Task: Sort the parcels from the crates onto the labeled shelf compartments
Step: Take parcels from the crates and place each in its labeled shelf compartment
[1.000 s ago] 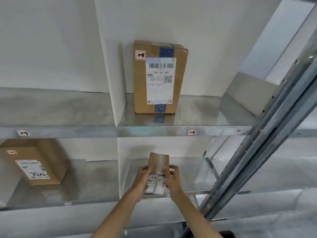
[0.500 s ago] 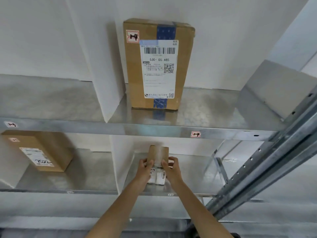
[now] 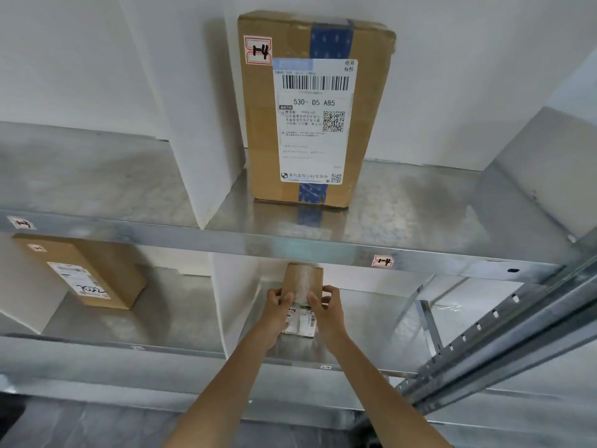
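Note:
A small brown cardboard parcel point(image 3: 302, 281) with a white label stands upright in the lower right shelf compartment point(image 3: 371, 321). My left hand point(image 3: 277, 310) grips its left side and my right hand point(image 3: 326, 310) grips its right side, thumbs on the front. Its base is at the shelf surface near the front edge. A small tag point(image 3: 325, 367) sits on the shelf lip just below it.
A tall brown parcel point(image 3: 315, 108) marked 14 stands on the upper shelf, above a red 14 tag point(image 3: 382, 261). Another brown parcel point(image 3: 80, 270) lies in the lower left compartment. White dividers point(image 3: 200, 156) split the shelves. A slanted metal upright point(image 3: 504, 334) crosses at the right.
The small parcel has gone further into the lower compartment and lower, held by both hands. The view has come closer to the shelf.

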